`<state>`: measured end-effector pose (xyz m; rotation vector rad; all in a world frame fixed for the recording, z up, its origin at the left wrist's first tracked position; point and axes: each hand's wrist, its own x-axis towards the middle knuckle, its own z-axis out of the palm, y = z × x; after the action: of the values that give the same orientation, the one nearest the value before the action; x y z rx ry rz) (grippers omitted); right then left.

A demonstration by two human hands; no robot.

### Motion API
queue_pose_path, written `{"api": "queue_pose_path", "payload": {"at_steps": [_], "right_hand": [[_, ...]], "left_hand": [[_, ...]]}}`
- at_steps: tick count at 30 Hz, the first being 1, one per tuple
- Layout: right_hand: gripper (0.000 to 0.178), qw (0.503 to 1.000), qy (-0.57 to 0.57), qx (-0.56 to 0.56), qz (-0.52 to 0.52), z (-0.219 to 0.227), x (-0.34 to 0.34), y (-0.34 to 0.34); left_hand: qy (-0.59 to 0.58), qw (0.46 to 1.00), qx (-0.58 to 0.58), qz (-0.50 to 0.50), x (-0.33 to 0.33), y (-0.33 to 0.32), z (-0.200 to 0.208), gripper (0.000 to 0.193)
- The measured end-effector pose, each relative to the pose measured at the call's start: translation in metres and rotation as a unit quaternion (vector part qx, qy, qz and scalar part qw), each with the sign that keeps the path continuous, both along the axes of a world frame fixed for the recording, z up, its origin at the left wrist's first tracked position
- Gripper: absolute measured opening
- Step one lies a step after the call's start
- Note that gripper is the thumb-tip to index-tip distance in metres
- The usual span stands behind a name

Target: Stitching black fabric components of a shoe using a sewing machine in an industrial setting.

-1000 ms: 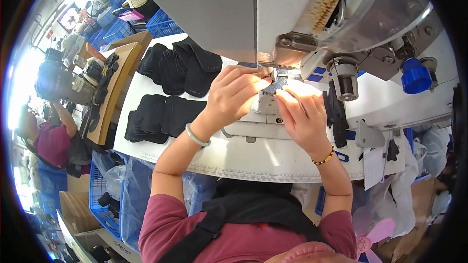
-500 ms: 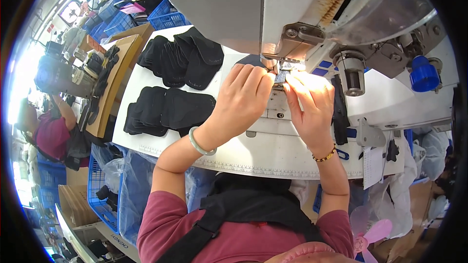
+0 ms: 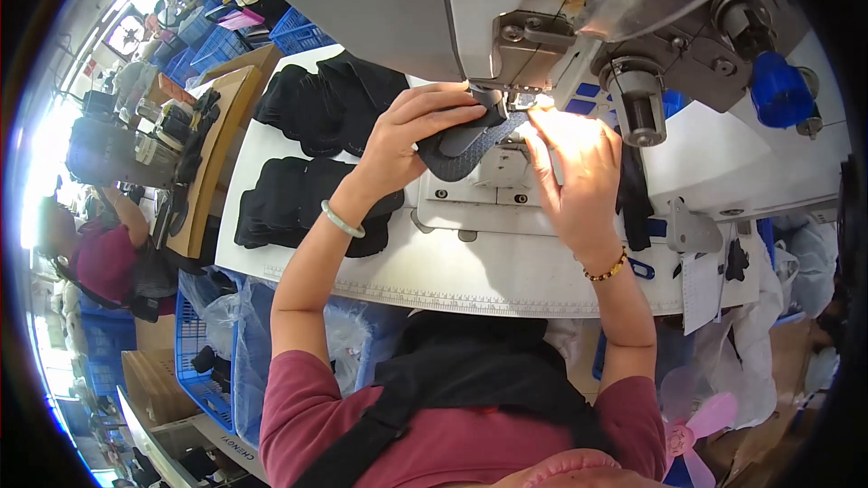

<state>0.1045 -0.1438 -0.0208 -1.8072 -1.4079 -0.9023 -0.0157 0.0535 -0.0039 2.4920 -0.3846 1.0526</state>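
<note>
Under the head of an industrial sewing machine (image 3: 533,45) lies a dark fabric piece (image 3: 463,155), its grey textured side partly showing and a black edge folded up near the needle. My left hand (image 3: 418,126) is closed on the piece's left part, fingers reaching toward the presser foot. On the other side of the foot, my right hand (image 3: 580,158) pinches the piece's right edge with thumb and fingertips; bright lamp light washes out that spot. Two groups of black cut pieces, an upper stack (image 3: 321,104) and a lower stack (image 3: 303,203), lie to the left of my left hand.
The white worktable (image 3: 452,294) carries a ruler strip along its near edge. Black strips (image 3: 636,208) hang beside my right wrist. A blue-capped machine part (image 3: 779,90) juts out at right. Blue baskets (image 3: 203,352) stand below left; a pink fan (image 3: 692,434) is at lower right. Another person (image 3: 108,253) works at far left.
My left hand has shifted left and turned, and more of the dark fabric piece now shows between my hands. My right hand stays near the needle. The whole view has shifted slightly.
</note>
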Motion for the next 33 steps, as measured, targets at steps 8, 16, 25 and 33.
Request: {"api": "queue_pose_path", "payload": {"at_steps": [8, 16, 25, 33], "right_hand": [[0.044, 0.984, -0.054, 0.052, 0.164, -0.016, -0.013, -0.01], [0.024, 0.976, -0.093, 0.022, 0.196, 0.0, 0.001, -0.018], [0.021, 0.976, -0.089, 0.017, 0.199, 0.003, 0.01, -0.018], [0.019, 0.977, -0.094, 0.009, 0.19, 0.007, 0.013, -0.015]], "left_hand": [[-0.013, 0.979, 0.173, 0.11, -0.026, -0.051, 0.012, 0.041], [-0.043, 0.971, 0.198, 0.129, -0.028, -0.066, 0.009, 0.034], [-0.063, 0.968, 0.194, 0.147, -0.019, -0.067, 0.008, 0.033], [-0.091, 0.965, 0.207, 0.134, -0.01, -0.056, 0.007, 0.033]]}}
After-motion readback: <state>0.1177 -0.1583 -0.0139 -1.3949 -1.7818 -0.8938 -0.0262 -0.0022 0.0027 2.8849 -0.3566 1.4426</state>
